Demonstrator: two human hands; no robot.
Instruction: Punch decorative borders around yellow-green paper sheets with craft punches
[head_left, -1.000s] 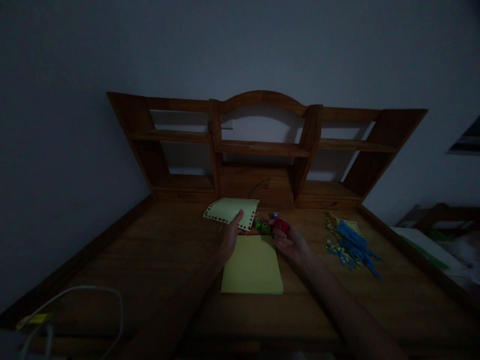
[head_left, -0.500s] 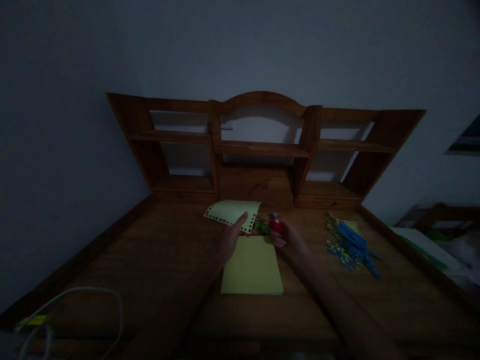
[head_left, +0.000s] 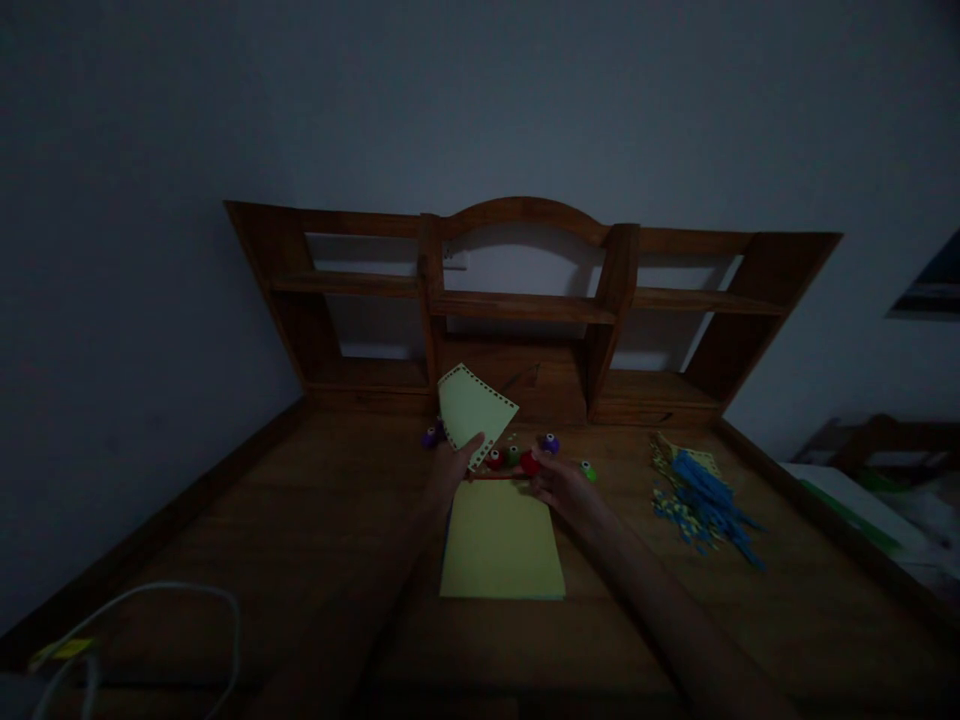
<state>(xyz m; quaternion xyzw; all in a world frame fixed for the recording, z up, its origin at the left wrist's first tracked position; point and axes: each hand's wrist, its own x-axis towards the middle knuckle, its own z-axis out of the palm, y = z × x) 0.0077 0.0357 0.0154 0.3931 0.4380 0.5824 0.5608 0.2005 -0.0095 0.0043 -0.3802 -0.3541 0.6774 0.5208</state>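
My left hand (head_left: 452,472) pinches a pale yellow-green sheet (head_left: 472,411) with punched holes along its edges, tilted up above the wooden desk (head_left: 300,520). My right hand (head_left: 564,487) is closed around a small red paper punch (head_left: 531,463). Between and around the hands lie more small punches: a red one (head_left: 494,460), a green one (head_left: 513,455), a purple one (head_left: 551,441), another purple one (head_left: 430,436) and a green one (head_left: 587,469). A stack of yellow paper (head_left: 501,542) lies flat just in front of both hands.
A heap of blue and yellow paper scraps (head_left: 701,497) lies on the desk to the right. A wooden shelf hutch (head_left: 525,300) stands at the back against the wall. A white cable (head_left: 135,610) loops at the near left corner. The room is dim.
My left hand lifted the punched sheet from nearly flat to tilted upright, uncovering a purple punch. My right hand with the red punch shifted slightly left and lower. The camera tipped a little.
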